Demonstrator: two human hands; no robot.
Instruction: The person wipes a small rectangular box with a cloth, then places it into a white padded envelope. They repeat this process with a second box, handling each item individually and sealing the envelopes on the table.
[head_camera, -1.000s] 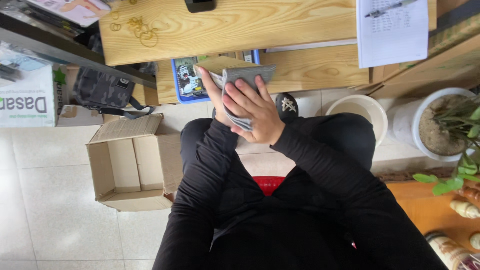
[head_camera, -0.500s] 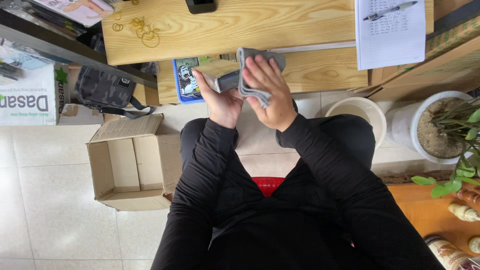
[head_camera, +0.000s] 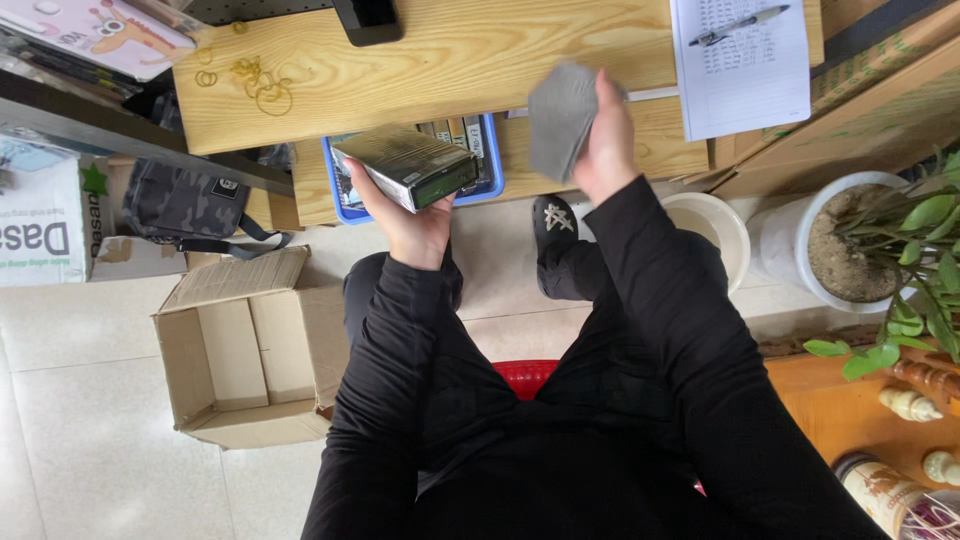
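Hands have come apart: the left hand (head_camera: 415, 225) now grips a dark box (head_camera: 405, 165) over the blue tray (head_camera: 335, 190), the right hand (head_camera: 600, 140) clutches a grey cloth (head_camera: 560, 118), wiping paused.

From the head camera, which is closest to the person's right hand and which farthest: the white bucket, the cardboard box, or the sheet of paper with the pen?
From the right hand:
1. Sheet of paper, just right of it on the desk.
2. White bucket, below on the floor.
3. Cardboard box, far left on the floor.
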